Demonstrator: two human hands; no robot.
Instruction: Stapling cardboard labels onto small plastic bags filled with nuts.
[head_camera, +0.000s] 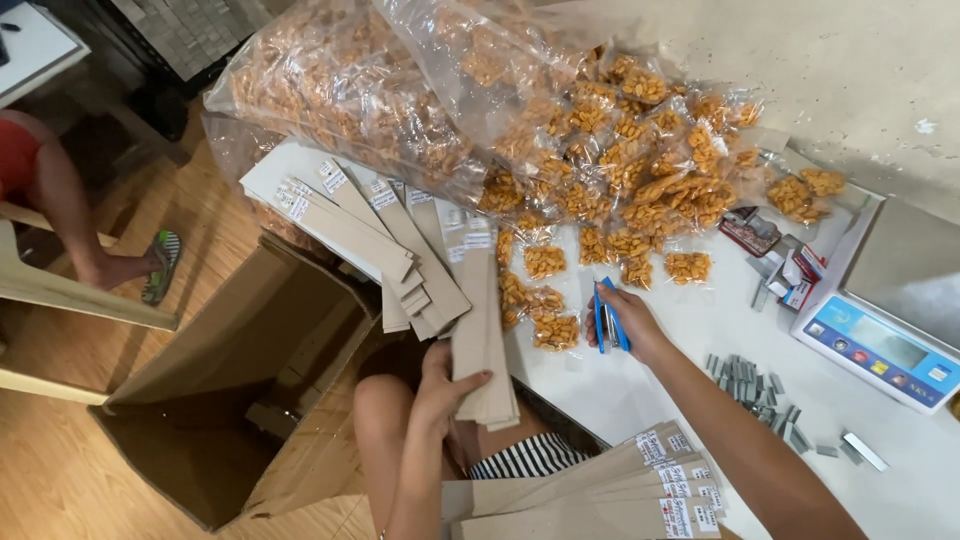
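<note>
My left hand (440, 385) grips a stack of long grey cardboard strips (480, 340) at the table's near edge, thumb over the front. My right hand (625, 322) holds a blue stapler (608, 318) on the white table (650, 390), just beside small clear packets of orange snacks (555, 330). A heap of such packets (640, 170) spreads across the table behind, under large clear bags of the same snack (350, 90).
More cardboard strips fan out at the left (360, 225) and lie near my lap (620, 495). Staple strips (750, 385) and staple boxes (785, 270) sit near a digital scale (890, 320). An open cardboard box (230, 400) stands on the wooden floor. Another person's leg (90, 230) is at left.
</note>
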